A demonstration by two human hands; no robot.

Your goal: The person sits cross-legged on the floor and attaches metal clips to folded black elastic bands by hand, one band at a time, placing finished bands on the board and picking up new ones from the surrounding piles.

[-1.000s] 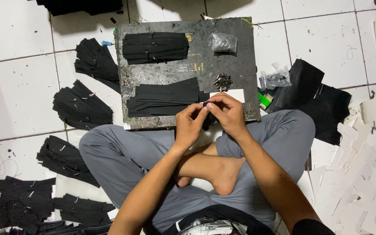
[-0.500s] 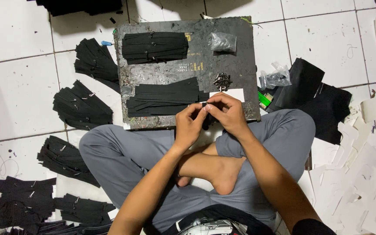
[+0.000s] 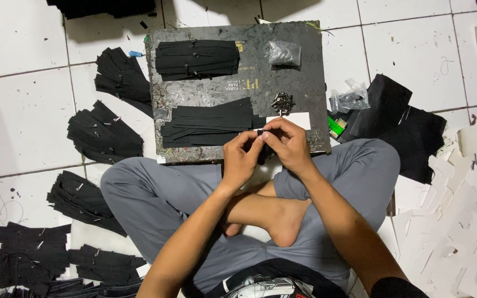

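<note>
Left hand (image 3: 242, 156) and right hand (image 3: 289, 144) meet at board's (image 3: 305, 83) six o'clock edge, fingertips pinched shut on small black strip (image 3: 260, 134), maybe with metal clip. Strip looks light, floppy; pinch ends. Strip pile (image 3: 208, 121) at nine o'clock.

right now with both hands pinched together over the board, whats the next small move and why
Probably keep working the small metal piece onto the black strip end: both the left hand and right hand pinch it together over the near edge of the dark scuffed board, beside the flat pile of black strips. Nothing shows it finished.
</note>
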